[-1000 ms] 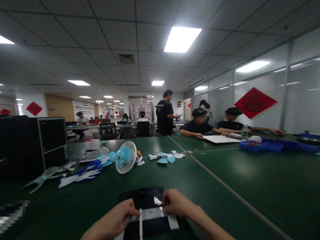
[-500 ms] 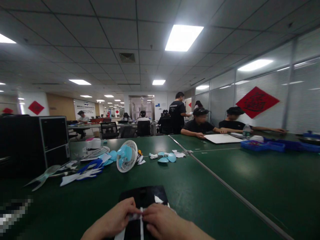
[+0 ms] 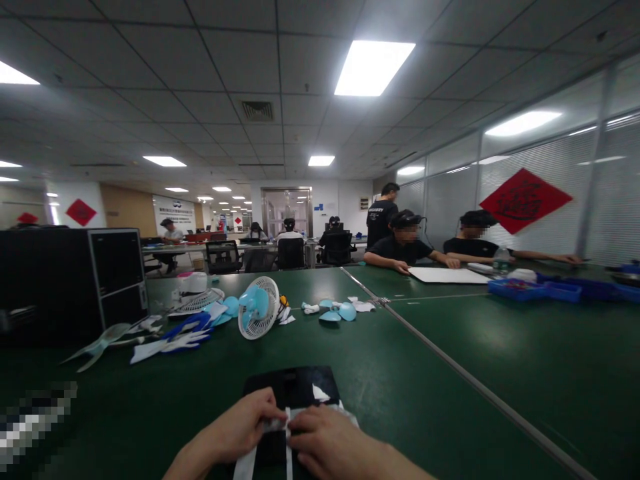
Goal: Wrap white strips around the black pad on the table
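Note:
A flat black object (image 3: pixel 303 380) lies low in front of me on the green table, with a torn white patch (image 3: pixel 320 393) on its top. A narrow white strip (image 3: pixel 289 457) runs down its middle. My left hand (image 3: pixel 243 427) is closed, its fingertips pinching at pale strip material left of that line. From the other side, my right hand (image 3: pixel 330 437) presses bent fingers together on the narrow strip and covers part of it. A wider white band (image 3: pixel 246 461) shows below my left hand. What lies under my fingers is partly hidden.
A white fan grille with blue blades (image 3: pixel 259 308) stands beyond my hands. Blue-and-white gloves (image 3: pixel 175 341) lie left, near a black computer case (image 3: pixel 117 280). Loose blue blades (image 3: pixel 330 313) lie farther back. A metal seam (image 3: pixel 440 363) crosses the table. Two people sit across it by blue trays (image 3: pixel 517 289).
The view has shifted slightly, so the scene sits a little farther right. My fingers have moved slightly along the white strip. The standing person in the background has moved right.

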`<state>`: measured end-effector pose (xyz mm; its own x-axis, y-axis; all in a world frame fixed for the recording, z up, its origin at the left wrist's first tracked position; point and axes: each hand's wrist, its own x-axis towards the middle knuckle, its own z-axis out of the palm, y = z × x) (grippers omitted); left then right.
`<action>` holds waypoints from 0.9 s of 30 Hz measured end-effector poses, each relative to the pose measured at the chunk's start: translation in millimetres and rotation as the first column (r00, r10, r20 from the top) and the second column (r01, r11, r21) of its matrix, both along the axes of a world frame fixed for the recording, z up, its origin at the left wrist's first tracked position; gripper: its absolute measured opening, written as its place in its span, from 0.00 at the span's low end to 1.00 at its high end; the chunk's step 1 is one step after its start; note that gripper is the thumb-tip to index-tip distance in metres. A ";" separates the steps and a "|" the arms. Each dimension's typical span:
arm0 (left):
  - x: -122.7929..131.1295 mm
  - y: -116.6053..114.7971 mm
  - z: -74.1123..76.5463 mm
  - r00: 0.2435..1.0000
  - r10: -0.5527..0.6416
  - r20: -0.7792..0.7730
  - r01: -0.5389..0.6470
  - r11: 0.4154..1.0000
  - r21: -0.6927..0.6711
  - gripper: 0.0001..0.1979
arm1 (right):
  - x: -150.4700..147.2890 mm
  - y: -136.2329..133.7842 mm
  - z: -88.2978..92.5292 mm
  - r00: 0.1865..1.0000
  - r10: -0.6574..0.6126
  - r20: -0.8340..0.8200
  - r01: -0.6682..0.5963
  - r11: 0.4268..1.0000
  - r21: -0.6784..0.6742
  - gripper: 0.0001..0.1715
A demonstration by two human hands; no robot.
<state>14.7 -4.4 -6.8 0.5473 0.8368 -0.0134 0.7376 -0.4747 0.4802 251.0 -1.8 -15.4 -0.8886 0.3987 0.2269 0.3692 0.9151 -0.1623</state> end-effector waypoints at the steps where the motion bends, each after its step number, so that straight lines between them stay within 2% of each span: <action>1: 0.4 -0.5 0.7 1.000 0.004 0.001 -0.004 1.000 0.002 0.15 | 0.2 -0.2 -0.4 1.000 0.013 -0.001 -0.013 1.000 -0.003 0.16; 14: 2.8 -3.7 4.7 1.000 0.018 0.012 -0.019 1.000 0.019 0.16 | 2.4 5.7 -13.3 0.990 0.130 0.049 -0.133 0.989 0.069 0.19; 20: 3.8 -3.2 4.8 0.999 0.018 0.029 -0.019 1.000 0.022 0.16 | 1.4 11.0 -20.5 0.986 0.149 0.078 -0.156 0.983 0.096 0.17; 27: 2.3 -1.6 1.0 0.999 0.026 0.030 -0.027 0.999 0.026 0.17 | -0.5 12.7 -24.3 0.981 0.174 0.090 -0.189 0.960 0.208 0.13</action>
